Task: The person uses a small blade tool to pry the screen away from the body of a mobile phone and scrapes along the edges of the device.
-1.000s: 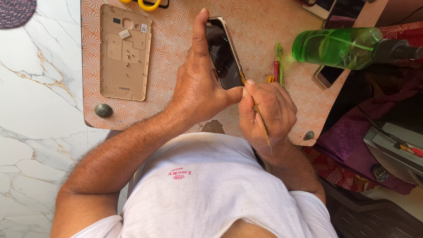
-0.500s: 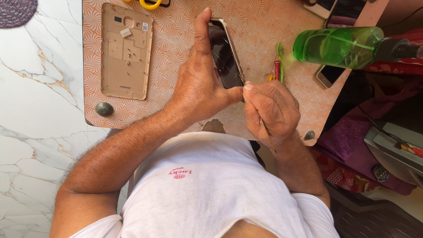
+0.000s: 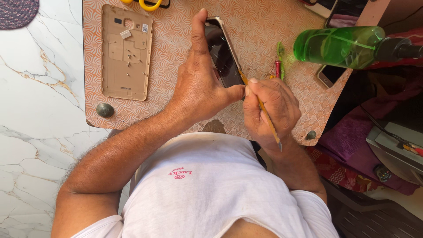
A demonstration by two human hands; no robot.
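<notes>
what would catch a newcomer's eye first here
At the centre, the left hand grips a dark-screened phone with a metal rim while the right hand works a thin yellow-handled tool at its edge. A gold plastic phone back cover lies at left, a green translucent bottle at right.

Dark-screened, gold-rimmed phone [image 3: 224,53] tilted on edge above the bench; thin yellow-handled metal tool [image 3: 261,105] slants with its tip at the phone's rim.
</notes>
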